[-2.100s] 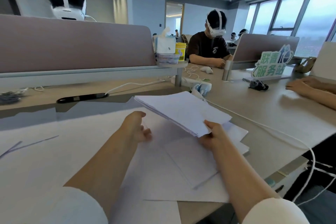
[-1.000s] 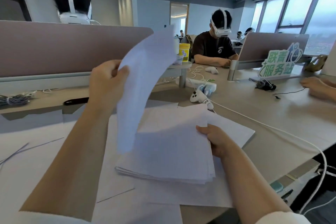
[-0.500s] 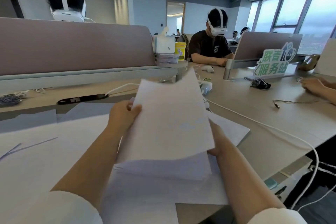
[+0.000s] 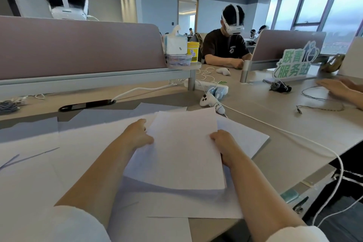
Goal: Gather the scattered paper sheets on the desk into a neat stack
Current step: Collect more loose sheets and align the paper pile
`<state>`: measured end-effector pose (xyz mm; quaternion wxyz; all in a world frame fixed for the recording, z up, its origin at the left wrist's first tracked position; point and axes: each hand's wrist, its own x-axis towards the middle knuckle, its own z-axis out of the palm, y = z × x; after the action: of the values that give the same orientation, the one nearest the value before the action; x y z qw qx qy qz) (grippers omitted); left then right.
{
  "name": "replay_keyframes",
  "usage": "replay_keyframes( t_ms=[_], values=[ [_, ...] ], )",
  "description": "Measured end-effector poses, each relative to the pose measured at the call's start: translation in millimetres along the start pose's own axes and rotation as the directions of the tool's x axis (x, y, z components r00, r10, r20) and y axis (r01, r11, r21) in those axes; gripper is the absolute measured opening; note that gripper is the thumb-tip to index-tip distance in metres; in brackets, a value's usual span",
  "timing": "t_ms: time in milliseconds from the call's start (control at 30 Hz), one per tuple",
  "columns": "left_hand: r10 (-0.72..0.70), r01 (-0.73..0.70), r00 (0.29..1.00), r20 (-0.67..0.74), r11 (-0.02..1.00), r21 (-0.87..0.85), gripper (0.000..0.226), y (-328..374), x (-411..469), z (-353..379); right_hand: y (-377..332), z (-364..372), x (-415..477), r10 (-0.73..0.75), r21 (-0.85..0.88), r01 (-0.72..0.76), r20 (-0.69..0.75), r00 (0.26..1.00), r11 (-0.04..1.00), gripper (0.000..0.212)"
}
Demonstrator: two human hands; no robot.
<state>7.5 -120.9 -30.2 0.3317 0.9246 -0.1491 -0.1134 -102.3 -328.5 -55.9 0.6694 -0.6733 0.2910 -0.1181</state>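
Note:
A stack of white paper sheets (image 4: 182, 151) is in front of me, slightly above the desk, its near edge lifted and casting a shadow. My left hand (image 4: 137, 133) grips the stack's left edge. On the right edge, my right hand (image 4: 223, 140) holds the stack with curled fingers. Under and around the stack lie more loose white sheets (image 4: 78, 155), spread over the left and near part of the desk (image 4: 294, 122). One sheet (image 4: 249, 137) sticks out to the right beneath the stack.
A white controller (image 4: 211, 103) with a cable lies just beyond the papers. A white cable (image 4: 306, 139) runs along the right side to the desk edge. A pink divider (image 4: 78, 49) stands at the back. Another person's hand (image 4: 334, 87) rests at far right.
The single sheet my left hand lifted has come down onto the stack. Both hands now hold the stack by its sides, lower and flatter than before.

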Motion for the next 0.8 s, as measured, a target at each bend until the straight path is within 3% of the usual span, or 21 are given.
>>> replay_keyframes(
  t_ms=[67, 133, 200, 300, 367, 467, 600, 700, 800],
  values=[
    [-0.019, 0.021, 1.000, -0.010, 0.992, 0.125, 0.054, 0, 1, -1, 2, 1, 2, -0.027, -0.085, 0.025, -0.030, 0.999, 0.996, 0.017],
    [-0.045, 0.042, 0.999, 0.009, 0.970, 0.238, 0.019, 2, -3, -4, 1, 4, 1, -0.027, -0.077, 0.024, -0.042, 0.999, 0.997, 0.037],
    [-0.099, 0.081, 0.994, 0.047, 0.955, 0.286, 0.029, 5, -5, -5, 0, 4, 0, -0.006, -0.036, 0.004, -0.038, 0.999, 0.999, 0.051],
    [-0.107, 0.089, 0.993, 0.051, 0.956, 0.280, 0.012, 9, -6, -6, -3, 5, -4, -0.008, 0.000, 0.008, 0.088, 0.996, 1.000, 0.033],
    [-0.116, 0.102, 0.992, 0.053, 0.969, 0.224, 0.026, 9, -7, -7, -5, 8, -5, -0.007, -0.089, 0.017, 0.106, 0.994, 0.996, 0.037],
    [-0.133, 0.122, 0.990, 0.049, 0.976, 0.182, 0.026, 6, -4, -7, -10, 13, -4, -0.005, -0.137, 0.015, 0.076, 0.997, 0.990, 0.056],
    [-0.146, 0.140, 0.988, 0.046, 0.984, 0.111, 0.038, 4, -3, -6, -11, 7, -6, 0.090, -0.023, -0.089, 0.040, 0.995, 0.996, 0.036],
    [-0.097, 0.091, 0.994, 0.055, 0.991, 0.095, 0.051, 10, -3, -7, -10, -1, -11, -0.022, 0.038, 0.023, -0.028, 0.999, 0.999, 0.031],
    [0.012, -0.020, 0.998, 0.062, 0.990, 0.136, 0.066, 16, -2, -4, -12, -15, -22, -0.089, 0.230, 0.125, -0.164, 0.982, 0.965, 0.021]
  ],
)
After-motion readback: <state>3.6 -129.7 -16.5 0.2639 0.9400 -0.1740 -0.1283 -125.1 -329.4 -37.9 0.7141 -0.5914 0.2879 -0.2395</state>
